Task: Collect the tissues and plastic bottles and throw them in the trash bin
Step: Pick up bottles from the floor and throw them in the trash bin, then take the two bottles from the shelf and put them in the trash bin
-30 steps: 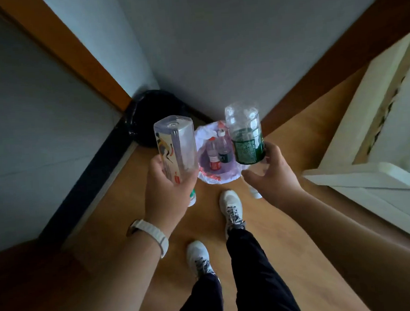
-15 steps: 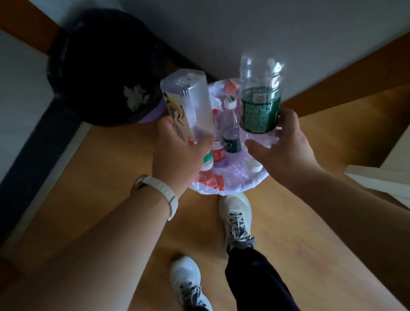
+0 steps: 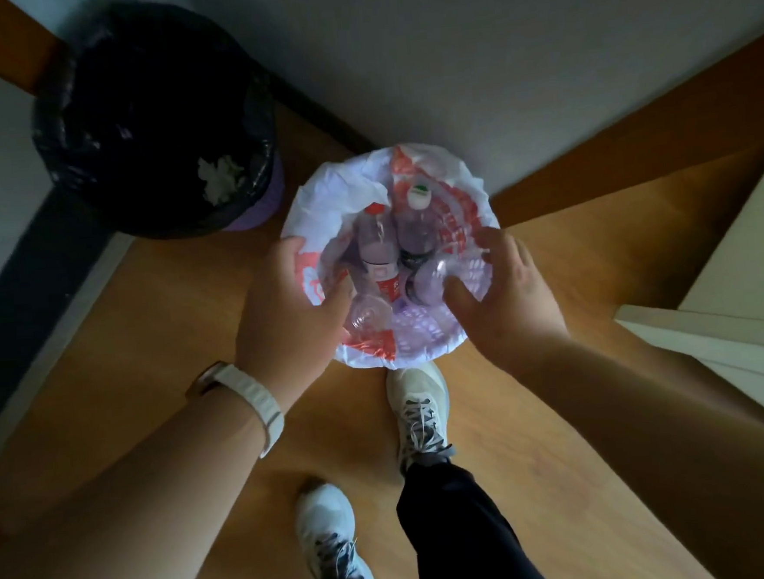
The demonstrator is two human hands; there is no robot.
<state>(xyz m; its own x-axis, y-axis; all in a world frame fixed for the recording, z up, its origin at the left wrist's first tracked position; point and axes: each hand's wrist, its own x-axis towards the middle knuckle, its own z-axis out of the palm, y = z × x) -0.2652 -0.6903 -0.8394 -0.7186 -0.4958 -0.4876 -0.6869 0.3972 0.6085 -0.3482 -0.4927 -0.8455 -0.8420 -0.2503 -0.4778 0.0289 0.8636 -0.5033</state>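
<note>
A small trash bin lined with a white and red bag (image 3: 332,188) stands on the floor by the wall. Inside it are several plastic bottles: a red-capped one (image 3: 377,249), a white-capped one (image 3: 418,214), one lying base-up (image 3: 433,276) by my right hand, and a clear one (image 3: 368,317) by my left thumb. My left hand (image 3: 287,314) hovers over the bin's left rim, fingers spread, holding nothing. My right hand (image 3: 507,298) hovers over the right rim, fingers apart and empty. A crumpled white tissue (image 3: 221,178) lies in the black-bagged bin (image 3: 155,115).
The black-lined bin stands in the corner at upper left. A grey wall (image 3: 445,58) with a wooden skirting runs behind both bins. White furniture (image 3: 733,301) juts in at the right. My two white shoes (image 3: 420,413) stand on the wooden floor just before the small bin.
Both hands held bottles over the small bin half a second ago. Both bottles have dropped into the bin, and the hands are open above its rim. The view has tilted further down.
</note>
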